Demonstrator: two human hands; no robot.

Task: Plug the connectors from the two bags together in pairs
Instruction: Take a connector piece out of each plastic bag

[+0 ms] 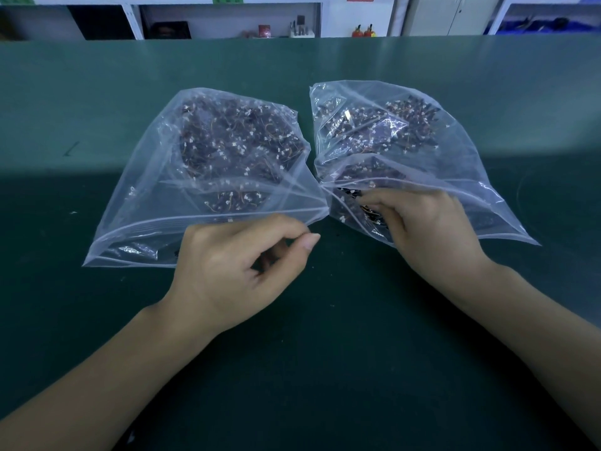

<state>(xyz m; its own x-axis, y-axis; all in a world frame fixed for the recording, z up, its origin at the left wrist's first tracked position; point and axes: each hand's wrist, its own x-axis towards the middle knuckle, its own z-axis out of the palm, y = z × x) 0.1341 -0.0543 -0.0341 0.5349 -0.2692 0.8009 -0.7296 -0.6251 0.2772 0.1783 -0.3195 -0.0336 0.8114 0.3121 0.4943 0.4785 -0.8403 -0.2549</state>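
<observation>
Green matting covers the surface, shelves behind. Two clear bags, the left bag and the right bag, lie touching, each full of uncountable small connectors. Left hand pinches the left bag's mouth; right hand reaches inside the right bag, fingers curled on connectors. Tangled wires may drag out extras.

Bags (touching) across mid-table

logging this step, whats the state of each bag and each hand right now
left bag: flat on the table, mouth open, full of connectors
right bag: on the table, mouth open, hand inside
left hand: pinching the left bag's edge
right hand: reaching into the right bag, fingers curled among connectors
</observation>
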